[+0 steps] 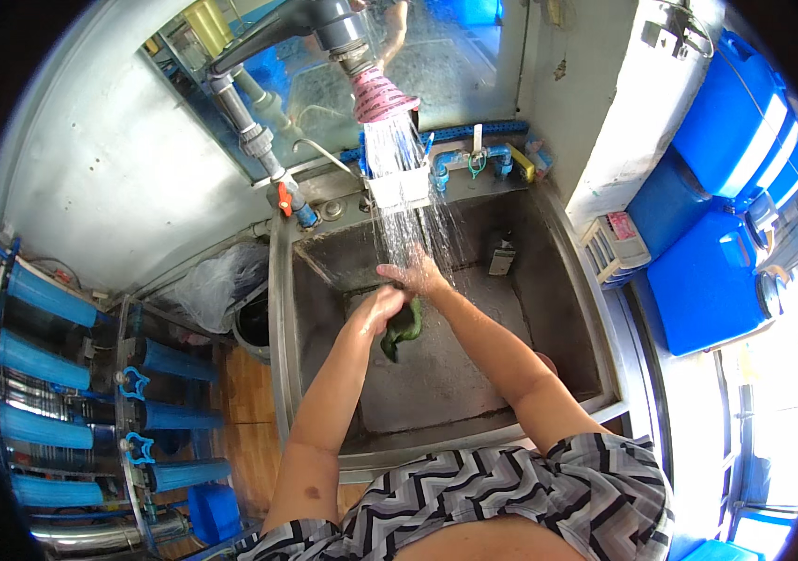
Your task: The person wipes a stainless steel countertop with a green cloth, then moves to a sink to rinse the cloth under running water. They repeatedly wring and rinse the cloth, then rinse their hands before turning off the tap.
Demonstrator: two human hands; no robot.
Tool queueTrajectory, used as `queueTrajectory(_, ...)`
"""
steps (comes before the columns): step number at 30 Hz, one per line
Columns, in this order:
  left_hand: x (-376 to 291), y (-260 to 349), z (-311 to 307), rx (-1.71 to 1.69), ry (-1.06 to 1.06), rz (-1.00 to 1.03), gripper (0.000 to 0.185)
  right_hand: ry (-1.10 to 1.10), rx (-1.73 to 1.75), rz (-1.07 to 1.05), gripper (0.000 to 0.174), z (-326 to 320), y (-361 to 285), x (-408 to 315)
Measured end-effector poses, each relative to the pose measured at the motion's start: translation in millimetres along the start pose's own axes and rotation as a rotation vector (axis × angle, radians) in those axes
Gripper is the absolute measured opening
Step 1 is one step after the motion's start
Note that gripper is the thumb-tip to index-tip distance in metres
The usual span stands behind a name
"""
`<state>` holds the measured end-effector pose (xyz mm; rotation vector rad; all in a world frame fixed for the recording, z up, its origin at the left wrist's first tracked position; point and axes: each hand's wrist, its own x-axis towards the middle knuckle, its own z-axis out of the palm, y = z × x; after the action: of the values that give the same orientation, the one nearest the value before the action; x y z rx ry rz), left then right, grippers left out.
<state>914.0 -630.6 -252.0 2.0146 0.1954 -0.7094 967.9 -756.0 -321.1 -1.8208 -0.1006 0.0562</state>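
My left hand (379,310) grips a wet green cloth or scrubbing pad (402,329) that hangs below its fingers over the sink basin. Just above and to the right, my right hand (418,272) is under the falling water, its thumb stretched out to the left. It appears to hold nothing, though spray blurs its fingers. Water pours from a shower-type outlet wrapped in pink fabric (381,98) at the end of a grey plastic pipe (336,28). Both hands are inside a deep stainless steel sink (455,372).
A bottle (502,258) stands in the sink's back right corner. Behind are a white container (399,189), a thin curved faucet (322,151) and a red-handled valve (284,200). Blue jerrycans (708,280) stack at right; blue filter housings (48,357) and a plastic-lined bin (220,287) stand left.
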Motion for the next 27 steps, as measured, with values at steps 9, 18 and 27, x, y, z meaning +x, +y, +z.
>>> queueTrajectory(9,-25,41,-23,-1.012,-0.239,0.523,0.016,-0.044,0.764,0.522,0.096,8,43,-41)
queueTrajectory(18,44,-66,41,-1.498,-0.230,0.085,0.049,0.366,0.569,0.424,0.035,26,11,-42)
queueTrajectory(27,78,-100,81,-1.950,-0.648,0.291,0.053,0.358,-0.363,0.182,0.028,45,-46,-91)
